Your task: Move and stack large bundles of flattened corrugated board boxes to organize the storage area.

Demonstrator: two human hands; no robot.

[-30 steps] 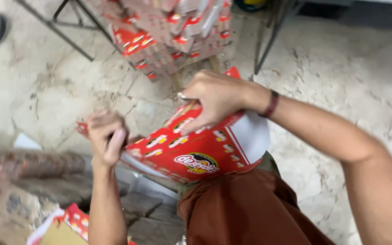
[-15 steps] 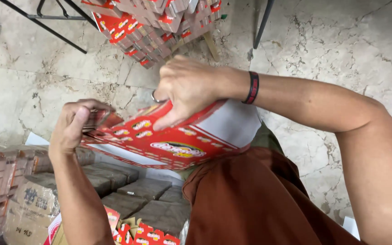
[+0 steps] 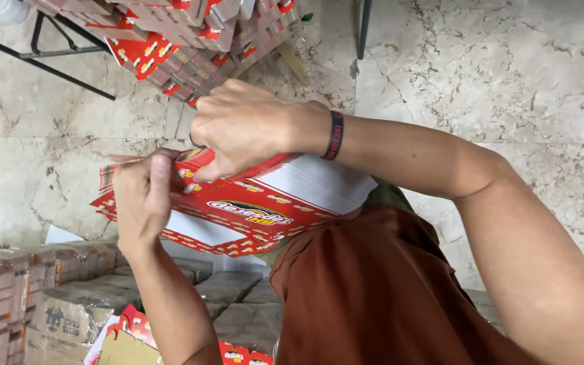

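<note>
A thick stack of flat red and white printed cartons (image 3: 258,206) rests across my lap, above my brown trousers. My left hand (image 3: 144,196) grips the stack's left end, fingers curled over its edge. My right hand (image 3: 241,125), with a dark band on the wrist, presses down on the top of the stack near its far edge, thumb under the top sheets. The stack's white side shows on the right.
A pile of more red folded cartons (image 3: 190,40) lies on the marble floor ahead, beside black metal legs (image 3: 55,51). Wrapped brown bundles (image 3: 42,284) are stacked at lower left, with another red carton (image 3: 130,331) near my left elbow.
Both hands have shifted on the carton stack; it now lies flatter and lower across my lap. My view has tilted down, showing more of the wrapped bundles below.
</note>
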